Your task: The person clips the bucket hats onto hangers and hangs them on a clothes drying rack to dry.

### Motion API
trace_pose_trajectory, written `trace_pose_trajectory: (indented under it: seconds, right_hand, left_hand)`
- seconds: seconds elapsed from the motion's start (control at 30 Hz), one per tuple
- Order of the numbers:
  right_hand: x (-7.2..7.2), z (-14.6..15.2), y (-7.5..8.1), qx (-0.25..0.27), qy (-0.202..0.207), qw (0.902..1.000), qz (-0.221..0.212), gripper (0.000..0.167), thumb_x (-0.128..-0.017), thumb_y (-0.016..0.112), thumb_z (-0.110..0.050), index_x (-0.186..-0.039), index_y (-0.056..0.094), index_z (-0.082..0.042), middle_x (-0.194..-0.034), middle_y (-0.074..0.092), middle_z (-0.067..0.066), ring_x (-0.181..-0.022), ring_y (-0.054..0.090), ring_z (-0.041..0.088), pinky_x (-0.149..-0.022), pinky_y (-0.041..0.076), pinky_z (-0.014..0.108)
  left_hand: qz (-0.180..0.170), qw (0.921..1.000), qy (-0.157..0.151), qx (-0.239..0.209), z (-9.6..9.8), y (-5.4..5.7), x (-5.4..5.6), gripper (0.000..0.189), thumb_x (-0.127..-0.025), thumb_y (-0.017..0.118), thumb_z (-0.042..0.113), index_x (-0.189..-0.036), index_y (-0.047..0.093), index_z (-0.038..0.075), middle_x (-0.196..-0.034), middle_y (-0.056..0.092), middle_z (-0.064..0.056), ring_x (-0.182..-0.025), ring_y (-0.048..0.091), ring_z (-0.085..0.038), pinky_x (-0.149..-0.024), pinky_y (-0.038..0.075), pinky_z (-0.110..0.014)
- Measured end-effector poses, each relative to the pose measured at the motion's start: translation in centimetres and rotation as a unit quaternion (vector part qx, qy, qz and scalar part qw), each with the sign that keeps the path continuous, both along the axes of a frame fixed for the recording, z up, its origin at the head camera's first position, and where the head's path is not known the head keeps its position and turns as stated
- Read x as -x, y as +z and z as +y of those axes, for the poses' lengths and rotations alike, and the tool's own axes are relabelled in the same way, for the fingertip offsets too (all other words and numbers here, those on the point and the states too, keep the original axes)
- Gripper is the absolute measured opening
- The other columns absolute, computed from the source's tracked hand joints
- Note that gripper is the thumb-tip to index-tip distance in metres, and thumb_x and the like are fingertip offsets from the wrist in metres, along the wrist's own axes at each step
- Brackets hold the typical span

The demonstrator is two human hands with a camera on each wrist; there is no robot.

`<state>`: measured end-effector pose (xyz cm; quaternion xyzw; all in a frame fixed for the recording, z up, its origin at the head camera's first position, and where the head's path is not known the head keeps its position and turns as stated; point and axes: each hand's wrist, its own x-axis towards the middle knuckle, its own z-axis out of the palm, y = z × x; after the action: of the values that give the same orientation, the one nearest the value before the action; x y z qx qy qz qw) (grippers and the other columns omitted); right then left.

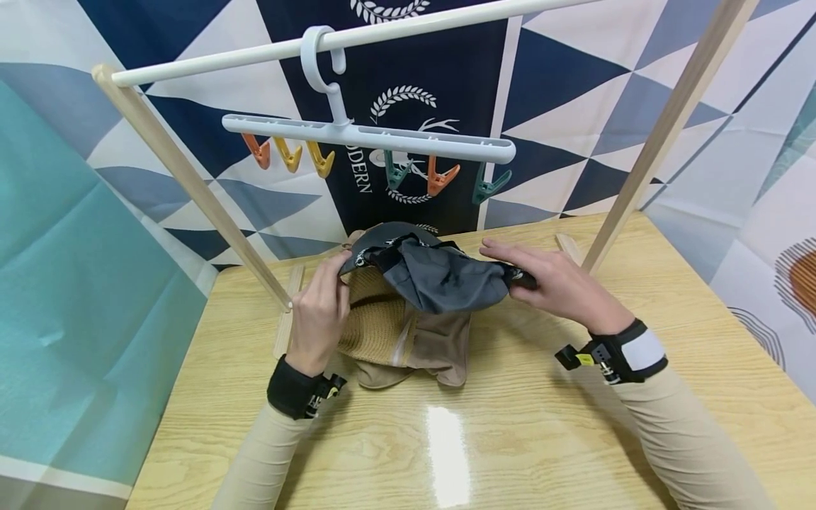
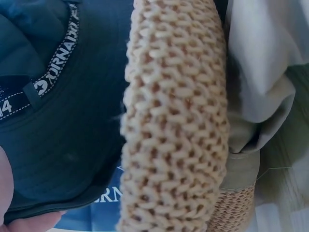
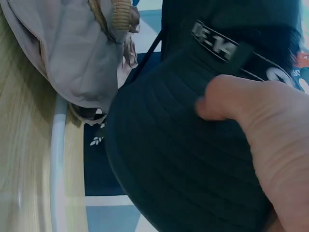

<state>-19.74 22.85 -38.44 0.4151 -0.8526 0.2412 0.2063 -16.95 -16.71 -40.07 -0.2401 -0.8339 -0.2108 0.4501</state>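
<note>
Both hands hold a dark grey-blue bucket hat [image 1: 440,280] by opposite sides of its brim, above the wooden table. My left hand [image 1: 319,304] grips the left edge; the left wrist view shows the hat's inside with its lettered band. On the right side, my right hand [image 1: 551,280] pinches the brim, its thumb [image 3: 227,99] pressed on the stitched inner face. Below and behind the dark hat are a tan knitted hat [image 1: 372,329] and a taupe cloth hat [image 1: 446,343], partly hidden by it.
A pale hanger [image 1: 376,138] hangs from a white rod [image 1: 414,32] above the hats, with several coloured clips such as a yellow clip [image 1: 321,159]. Wooden posts [image 1: 663,142] support the rod at both sides. A patterned cloth [image 1: 567,92] stands behind the wooden table [image 1: 510,432].
</note>
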Motion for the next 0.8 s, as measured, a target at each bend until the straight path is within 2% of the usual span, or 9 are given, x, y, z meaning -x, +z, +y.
trace_pose_trajectory:
  seconds: [0.1,0.17,0.27,0.37,0.47,0.6,0.67,0.73,0.8]
  right_hand:
    - [-0.2,-0.1,-0.1,0.012,-0.003,0.9997,0.021,0.068,-0.081,0.09,0.012,-0.145,0.074,-0.008,-0.13,0.084,0.017,-0.099,0.086,0.033,-0.092,0.061,0.068]
    - [-0.4,-0.1,0.0,0.015,-0.005,0.9994,0.031,0.062,-0.08,0.092,0.01,-0.137,0.078,-0.009,-0.119,0.087,0.015,-0.09,0.086,0.03,-0.093,0.06,0.072]
    - [-0.6,-0.2,0.0,0.015,-0.008,0.999,0.041,0.057,-0.08,0.093,0.01,-0.132,0.08,-0.009,-0.114,0.088,0.014,-0.09,0.087,0.03,-0.095,0.057,0.075]
    - [-0.8,-0.2,0.1,0.017,-0.018,0.9984,0.051,0.057,-0.079,0.093,0.009,-0.131,0.08,-0.01,-0.113,0.088,0.014,-0.089,0.087,0.033,-0.1,0.048,0.086]
    - [-0.9,-0.3,0.0,0.02,-0.031,0.9975,0.06,0.059,-0.078,0.094,0.009,-0.132,0.08,-0.011,-0.112,0.088,0.014,-0.085,0.086,0.035,-0.1,0.039,0.095]
    - [-0.8,0.0,0.0,0.025,-0.041,0.9961,0.074,0.062,-0.076,0.094,0.01,-0.133,0.08,-0.01,-0.114,0.088,0.015,-0.085,0.086,0.037,-0.1,0.042,0.096]
    - [-0.6,0.2,0.1,0.026,-0.045,0.9947,0.088,0.063,-0.076,0.093,0.013,-0.134,0.08,-0.009,-0.116,0.087,0.016,-0.082,0.086,0.035,-0.094,0.057,0.083]
    - [-0.4,0.5,0.2,0.027,-0.053,0.9921,0.11,0.066,-0.075,0.09,0.018,-0.135,0.079,-0.008,-0.117,0.087,0.016,-0.076,0.083,0.03,-0.077,0.065,0.06]
    - [-0.2,0.8,0.3,0.029,-0.066,0.9882,0.135,0.069,-0.073,0.084,0.023,-0.135,0.079,-0.007,-0.118,0.087,0.016,-0.072,0.08,0.028,-0.058,0.056,0.041]
  left_hand:
    - [0.001,1.0,-0.004,0.002,0.0,0.0,0.0,0.047,-0.093,0.059,-0.017,-0.138,0.068,-0.005,-0.121,0.08,-0.026,-0.079,0.079,-0.037,-0.05,0.056,-0.04]
    - [0.0,1.0,-0.008,0.002,0.0,0.0,0.0,0.047,-0.093,0.059,-0.017,-0.138,0.069,-0.006,-0.122,0.08,-0.026,-0.075,0.077,-0.036,-0.047,0.052,-0.038]
    - [-0.004,0.9999,-0.01,0.005,0.0,0.0,-0.1,0.047,-0.094,0.059,-0.017,-0.138,0.069,-0.005,-0.122,0.08,-0.026,-0.069,0.074,-0.033,-0.045,0.047,-0.037]
    - [-0.009,0.9999,-0.012,0.004,-0.1,-0.1,-0.1,0.046,-0.095,0.059,-0.015,-0.139,0.069,-0.004,-0.123,0.08,-0.025,-0.071,0.075,-0.034,-0.046,0.049,-0.038]
    - [-0.013,0.9998,-0.012,0.006,-0.1,-0.1,-0.1,0.045,-0.096,0.058,-0.013,-0.138,0.07,-0.003,-0.125,0.081,-0.024,-0.082,0.081,-0.037,-0.053,0.058,-0.042]
    - [-0.021,0.9997,-0.011,0.011,-0.1,0.0,-0.1,0.044,-0.096,0.058,-0.008,-0.137,0.073,-0.002,-0.129,0.082,-0.022,-0.105,0.084,-0.04,-0.072,0.068,-0.05]
    - [-0.029,0.9994,-0.013,0.013,-0.2,0.0,-0.1,0.045,-0.095,0.058,-0.005,-0.137,0.074,-0.001,-0.132,0.082,-0.021,-0.113,0.083,-0.041,-0.081,0.069,-0.052]
    - [-0.042,0.9989,-0.018,0.015,-0.2,0.0,0.0,0.047,-0.094,0.059,-0.001,-0.139,0.074,0.0,-0.137,0.081,-0.021,-0.121,0.081,-0.042,-0.09,0.068,-0.055]
    - [-0.061,0.9978,-0.024,0.009,-0.3,-0.1,0.0,0.051,-0.092,0.06,0.003,-0.141,0.073,0.001,-0.141,0.079,-0.021,-0.123,0.08,-0.043,-0.091,0.068,-0.057]
